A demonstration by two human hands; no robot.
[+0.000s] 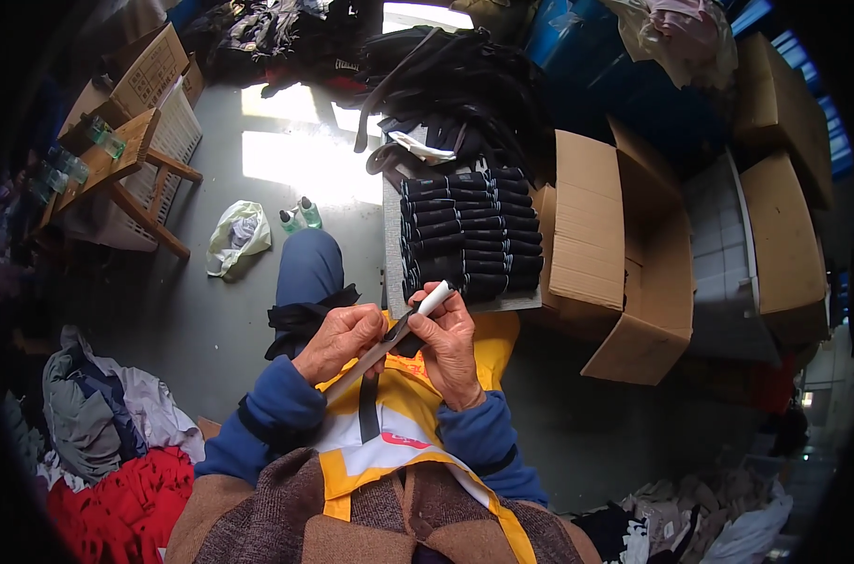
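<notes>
Above my lap, my right hand (450, 348) grips a long whitish strip (352, 370), with its upper end sticking out between thumb and fingers. My left hand (345, 336) is closed in a pinch around a dark piece of cloth (398, 330) lying along that strip. Whether the strip is a flat stick or a rolled band I cannot tell. Just beyond my hands, folded black garments (469, 230) with thin light lines lie in overlapping rows on a grey surface (393, 216). A yellow and white cloth (342, 442) covers my lap, and a black cloth (305, 318) rests over my left knee.
Loose black garments (455, 89) heap behind the rows. Open cardboard boxes (657, 273) stand on the right. At left are a wooden stool (117, 160) with bottles, a white basket (178, 122) and a plastic bag (239, 238). Red clothes (126, 503) pile at lower left.
</notes>
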